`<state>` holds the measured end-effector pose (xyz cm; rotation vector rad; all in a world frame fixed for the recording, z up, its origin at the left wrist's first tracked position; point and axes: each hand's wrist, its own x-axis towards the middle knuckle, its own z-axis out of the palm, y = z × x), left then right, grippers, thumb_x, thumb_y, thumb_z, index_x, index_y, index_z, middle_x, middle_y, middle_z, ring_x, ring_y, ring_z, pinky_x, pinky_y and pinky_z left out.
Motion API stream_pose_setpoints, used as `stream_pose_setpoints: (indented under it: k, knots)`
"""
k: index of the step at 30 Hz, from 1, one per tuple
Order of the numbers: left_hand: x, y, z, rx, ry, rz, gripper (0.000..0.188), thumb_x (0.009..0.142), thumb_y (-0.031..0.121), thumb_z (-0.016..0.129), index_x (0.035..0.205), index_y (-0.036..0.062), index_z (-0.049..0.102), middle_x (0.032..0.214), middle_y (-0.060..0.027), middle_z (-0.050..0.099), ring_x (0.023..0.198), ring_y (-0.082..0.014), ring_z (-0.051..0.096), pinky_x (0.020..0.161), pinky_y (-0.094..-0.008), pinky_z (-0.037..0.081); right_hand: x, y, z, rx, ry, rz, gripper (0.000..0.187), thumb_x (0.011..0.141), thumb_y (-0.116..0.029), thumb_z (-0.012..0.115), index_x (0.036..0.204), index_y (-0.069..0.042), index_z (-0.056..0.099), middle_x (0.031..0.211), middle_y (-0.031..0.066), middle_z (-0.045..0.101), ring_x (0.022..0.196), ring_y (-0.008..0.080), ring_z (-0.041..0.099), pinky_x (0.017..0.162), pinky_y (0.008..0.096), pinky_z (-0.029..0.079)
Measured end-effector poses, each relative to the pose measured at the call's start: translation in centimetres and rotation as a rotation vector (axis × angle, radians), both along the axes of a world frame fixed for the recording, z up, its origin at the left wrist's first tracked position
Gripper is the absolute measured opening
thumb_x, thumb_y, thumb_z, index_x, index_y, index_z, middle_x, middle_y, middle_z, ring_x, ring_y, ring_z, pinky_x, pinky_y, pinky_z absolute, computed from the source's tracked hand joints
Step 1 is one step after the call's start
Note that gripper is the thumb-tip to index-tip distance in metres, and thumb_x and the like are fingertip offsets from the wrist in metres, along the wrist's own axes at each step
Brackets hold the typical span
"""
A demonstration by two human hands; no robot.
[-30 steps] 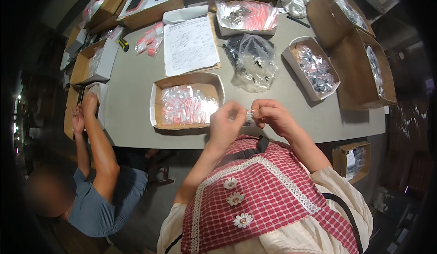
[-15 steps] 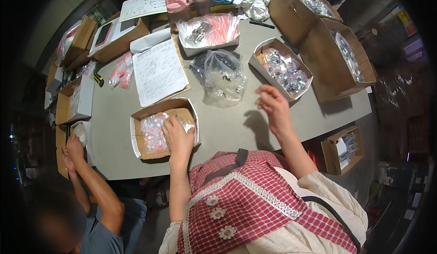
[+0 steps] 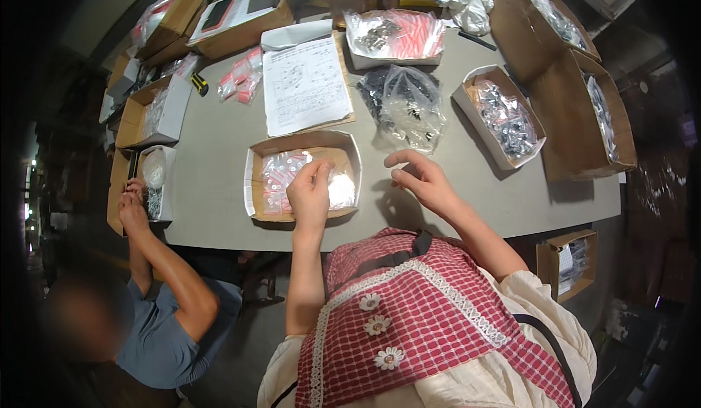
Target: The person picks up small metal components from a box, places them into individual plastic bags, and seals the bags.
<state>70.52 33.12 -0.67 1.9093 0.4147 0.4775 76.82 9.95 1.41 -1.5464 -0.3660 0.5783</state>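
Over the cardboard box in front of me, my left hand is closed, thumb and fingers pressed together. Whatever is in that pinch, if anything, I cannot make out. Inside the box lie several small clear bags with red edges, each with little pale round parts. A shiny clear plastic bag is to the right of my left hand. My right hand hovers over the table just right of the box, thumb and forefinger apart, with nothing visible between them.
Beyond my right hand lie a clear bag of dark parts and a box of bagged metal parts. Papers are behind the near box. At left, a co-worker's hands are at a white box. Tall cartons stand right.
My view has shifted, so the table appears farther right and higher. My left hand has lifted off the box's contents. My right hand has come left, from near the metal-parts box toward my left hand.
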Motion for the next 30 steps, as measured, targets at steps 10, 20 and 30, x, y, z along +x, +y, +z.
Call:
stream_pose_setpoints:
  k: [10, 20, 30]
  knots:
    - [-0.7, 0.0, 0.5, -0.590, -0.005, -0.063, 0.022, 0.101, 0.018, 0.056, 0.098, -0.0013, 0.066, 0.090, -0.0075, 0.070, 0.077, -0.0097, 0.064, 0.063, -0.0237, 0.051, 1.8, 5.6, 0.7, -0.203, -0.465, 0.229, 0.035, 0.089, -0.015, 0.067, 0.119, 0.000, 0.060, 0.111, 0.0137, 0.064, 0.089, 0.0205, 0.066, 0.076, 0.0327, 0.053]
    - [-1.2, -2.2, 3.9, -0.763, 0.009, -0.068, 0.019, 0.100, 0.017, 0.057, 0.103, -0.0004, 0.064, 0.094, -0.0044, 0.065, 0.080, -0.0101, 0.064, 0.064, -0.0239, 0.056, 1.7, 6.7, -0.9, 0.149, 0.179, 0.168, 0.013, 0.088, -0.006, 0.071, 0.094, -0.002, 0.059, 0.079, 0.0043, 0.067, 0.066, 0.0136, 0.065, 0.059, 0.0258, 0.052]
    - [-1.4, -0.3, 0.1, -0.516, -0.023, -0.222, 0.025, 0.093, 0.014, 0.069, 0.112, 0.0016, 0.058, 0.085, -0.0075, 0.068, 0.071, -0.0144, 0.067, 0.062, -0.0247, 0.055, 2.4, 6.5, 0.1, 0.000, 0.213, 0.253, 0.013, 0.087, -0.006, 0.070, 0.096, -0.002, 0.063, 0.079, 0.0076, 0.066, 0.062, 0.0166, 0.065, 0.055, 0.0269, 0.052]
